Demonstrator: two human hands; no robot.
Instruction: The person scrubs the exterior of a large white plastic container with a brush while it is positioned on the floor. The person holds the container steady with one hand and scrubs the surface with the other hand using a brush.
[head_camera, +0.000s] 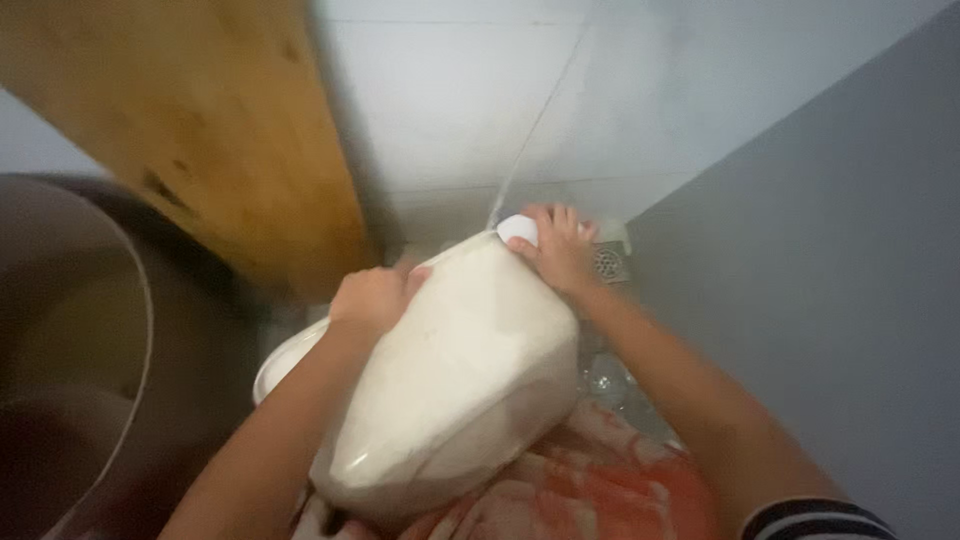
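Soft, even indoor light, no hard glare. The whole picture is hazy and slightly smeared, edges fuzzy. The pale jug (455, 370) glows a touch washed out. A shadow runs down the wall beside the wooden board (200, 120). The dark tub (70, 350) at the left edge sits dim, blurred and curved by lens distortion.

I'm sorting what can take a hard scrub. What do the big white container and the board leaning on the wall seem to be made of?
The big white container looks like plastic: smooth, slightly glossy and cloudy-translucent, with rounded moulded corners and a white cap. The board looks like wood: yellow-brown with grain streaks and dark stains, matte. Blur leaves both uncertain.
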